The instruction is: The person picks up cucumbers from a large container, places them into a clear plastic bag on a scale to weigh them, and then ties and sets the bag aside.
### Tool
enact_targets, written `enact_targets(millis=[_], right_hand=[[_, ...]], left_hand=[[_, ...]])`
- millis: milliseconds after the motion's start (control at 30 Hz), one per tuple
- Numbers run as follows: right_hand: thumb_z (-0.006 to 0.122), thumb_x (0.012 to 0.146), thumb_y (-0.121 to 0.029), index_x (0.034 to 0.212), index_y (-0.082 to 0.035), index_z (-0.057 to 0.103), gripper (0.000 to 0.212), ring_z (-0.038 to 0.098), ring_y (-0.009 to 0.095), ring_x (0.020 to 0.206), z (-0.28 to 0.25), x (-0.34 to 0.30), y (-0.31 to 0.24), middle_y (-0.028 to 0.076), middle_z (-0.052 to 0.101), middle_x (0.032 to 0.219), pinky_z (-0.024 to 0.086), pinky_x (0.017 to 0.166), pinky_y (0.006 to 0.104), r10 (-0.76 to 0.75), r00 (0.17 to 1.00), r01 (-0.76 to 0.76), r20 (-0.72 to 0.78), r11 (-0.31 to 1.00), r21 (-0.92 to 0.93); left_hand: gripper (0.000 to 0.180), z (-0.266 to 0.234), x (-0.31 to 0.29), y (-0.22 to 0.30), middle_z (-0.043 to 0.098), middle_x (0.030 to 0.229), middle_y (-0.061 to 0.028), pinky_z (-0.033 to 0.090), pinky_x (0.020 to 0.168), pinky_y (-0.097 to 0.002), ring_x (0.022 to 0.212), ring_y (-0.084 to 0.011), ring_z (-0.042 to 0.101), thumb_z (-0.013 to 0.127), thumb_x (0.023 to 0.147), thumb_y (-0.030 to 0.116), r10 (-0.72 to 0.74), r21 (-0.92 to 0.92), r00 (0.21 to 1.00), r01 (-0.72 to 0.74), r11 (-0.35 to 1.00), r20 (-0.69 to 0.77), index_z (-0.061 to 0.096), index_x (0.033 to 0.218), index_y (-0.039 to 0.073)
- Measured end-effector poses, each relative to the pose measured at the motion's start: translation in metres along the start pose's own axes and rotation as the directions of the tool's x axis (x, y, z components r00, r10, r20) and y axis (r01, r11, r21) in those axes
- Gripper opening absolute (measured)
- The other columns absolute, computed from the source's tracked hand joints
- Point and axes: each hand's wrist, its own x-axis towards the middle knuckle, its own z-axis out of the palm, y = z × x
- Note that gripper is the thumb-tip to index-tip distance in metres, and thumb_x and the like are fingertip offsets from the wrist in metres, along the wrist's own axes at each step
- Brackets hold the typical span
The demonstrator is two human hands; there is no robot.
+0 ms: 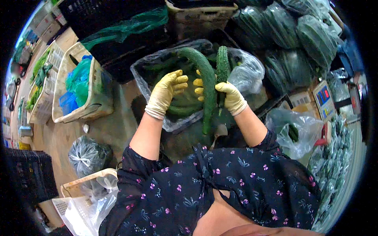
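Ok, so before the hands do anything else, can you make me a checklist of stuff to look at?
1. Right hand has a grip: ok. Its thumb lies over the shorter cucumber and its fingertips show past the far side of the long curved cucumber.
2. Left hand is free: ok. It is open and holds nothing.
3. Gloves are on: ok, both hands wear one.
4. Clear plastic liner is open on top: ok, you can see cucumbers inside.
5. Undersides of the two held cucumbers are undamaged: cannot tell, they are hidden.
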Motion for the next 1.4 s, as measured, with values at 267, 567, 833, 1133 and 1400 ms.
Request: enact_targets(millis=[267, 567, 833, 1133, 1400], right_hand=[[0.066, 0.083, -0.025, 0.128, 0.001, 0.045, 0.056, 0.060, 0.023, 0.100, -0.006, -0.058, -0.015, 0.013, 0.060, 0.114, 0.050, 0.087, 0.0388, -0.143, 0.975, 0.157, -0.173, 0.985, 0.070], [0.072, 0.077, -0.032, 0.127, 0.003, 0.045, 0.067, 0.062, 0.021, 0.090, 0.037, -0.206, -0.086, 0.012, 0.062, 0.104, 0.050, 0.082, 0.0328, -0.674, 0.645, 0.473, -0.359, 0.721, -0.506], [0.068, 0.083, -0.025, 0.129, 0.000, 0.043, 0.059, 0.058, 0.022, 0.104, 0.038, -0.402, -0.116, 0.015, 0.057, 0.119, 0.050, 0.091, 0.0367, -0.963, -0.131, 0.523, -0.235, 0.135, -0.842], [0.071, 0.076, -0.006, 0.111, -0.001, 0.057, 0.038, 0.058, 0.018, 0.095, -0.060, -0.396, -0.077, 0.005, 0.063, 0.105, 0.045, 0.090, 0.0319, -0.923, -0.203, 0.248, -0.328, 0.275, -0.929], [0.072, 0.062, -0.014, 0.121, -0.012, 0.057, 0.061, 0.057, 0.032, 0.107, -0.119, -0.414, -0.056, 0.015, 0.060, 0.115, 0.046, 0.092, 0.0390, -0.266, 0.600, -0.799, -0.755, -0.259, -0.543]], left_hand=[[0.046, 0.049, -0.024, -0.042, 0.061, 0.113, -0.0107, 0.046, 0.085, -0.0336, 0.092, -0.0193, 0.060, 0.052, 0.092, 0.031, -0.210, 0.204, 0.931, 0.153, 0.967, 0.298, 0.046, 0.128, 0.003], [0.047, 0.156, -0.028, -0.074, 0.057, 0.120, -0.0114, 0.042, 0.093, -0.0281, 0.104, -0.0168, 0.056, 0.056, 0.089, 0.017, -0.225, 0.587, 0.881, -0.072, 0.807, 0.417, 0.043, 0.131, 0.000], [0.079, 0.327, -0.046, -0.117, 0.054, 0.120, -0.0196, 0.037, 0.100, -0.0384, 0.113, -0.0314, 0.050, 0.079, 0.065, 0.034, 0.009, 0.563, 0.575, -0.804, 0.191, 0.818, 0.045, 0.125, -0.004], [0.023, 0.371, -0.001, -0.200, 0.064, 0.079, -0.0098, 0.050, 0.070, -0.0340, 0.070, -0.0260, 0.062, 0.060, 0.080, 0.024, -0.325, 0.739, 0.671, -0.537, 0.408, 0.667, 0.065, 0.099, 0.011], [0.018, 0.401, 0.035, -0.097, 0.061, 0.077, -0.0055, 0.047, 0.059, -0.0284, 0.061, -0.0167, 0.056, 0.049, 0.092, 0.024, -0.274, 0.328, 0.761, 0.086, 0.941, 0.588, 0.057, 0.095, 0.008]])
